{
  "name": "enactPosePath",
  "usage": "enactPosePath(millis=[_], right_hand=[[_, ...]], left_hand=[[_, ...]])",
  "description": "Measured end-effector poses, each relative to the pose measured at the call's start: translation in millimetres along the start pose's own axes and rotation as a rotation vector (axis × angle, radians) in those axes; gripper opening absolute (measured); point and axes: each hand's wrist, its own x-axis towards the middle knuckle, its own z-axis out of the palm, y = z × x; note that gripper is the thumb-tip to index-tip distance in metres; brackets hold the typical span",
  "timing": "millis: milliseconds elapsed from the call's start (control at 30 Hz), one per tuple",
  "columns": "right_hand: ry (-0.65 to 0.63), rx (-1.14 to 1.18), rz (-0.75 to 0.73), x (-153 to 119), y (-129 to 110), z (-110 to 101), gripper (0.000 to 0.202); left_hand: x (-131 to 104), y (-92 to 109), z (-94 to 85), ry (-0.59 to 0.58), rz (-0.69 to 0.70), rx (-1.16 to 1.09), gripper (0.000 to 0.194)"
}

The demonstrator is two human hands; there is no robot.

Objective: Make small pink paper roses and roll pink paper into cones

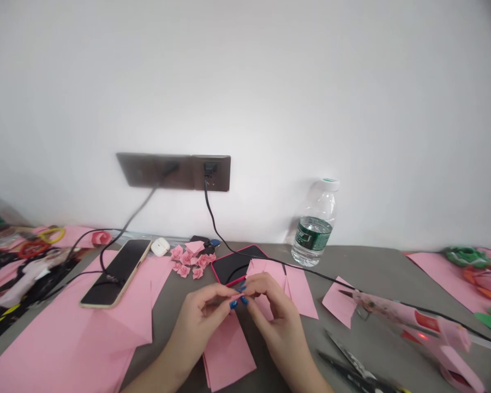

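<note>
Both hands meet at the middle of the table, fingertips pinched together on a small piece of pink paper [238, 296]. My left hand [202, 316] grips it from the left, and my right hand [275, 308] from the right. Most of the paper is hidden by the fingers, so its shape is hard to make out. Beneath the hands lie pink paper rectangles [230, 355]. Just beyond them sits a cluster of folded pink paper flowers [187, 258], beside a dark tablet-like device [239, 263] with a pink edge.
To the right are a pink glue gun [413, 319] with a lit red light, open scissors [347, 367] and a pink paper square [339, 302]. A water bottle [314, 224] stands by the wall. Leftward, a phone [117, 273] rests on large pink sheets [73, 338]. A black cable [216, 224] crosses the table.
</note>
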Motion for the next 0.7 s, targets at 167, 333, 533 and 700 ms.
enactPosePath(millis=[167, 333, 533, 700], right_hand=[[0.003, -0.070, -0.115, -0.2, -4.7, 0.0, 0.023], [-0.017, -0.099, -0.147, -1.3, -6.9, 0.0, 0.024], [-0.005, -0.160, -0.165, -0.7, -7.7, -2.3, 0.024], [0.002, -0.241, -0.189, -1.6, -6.4, -3.8, 0.022]], left_hand=[[-2.5, -2.6, -0.4, 0.104, 0.119, 0.113, 0.015], [-3.4, 3.0, -0.9, 0.159, 0.207, 0.214, 0.016], [-6.2, 5.3, 1.1, 0.053, 0.092, 0.143, 0.015], [-4.5, 5.2, 3.5, -0.009, -0.071, -0.029, 0.023]])
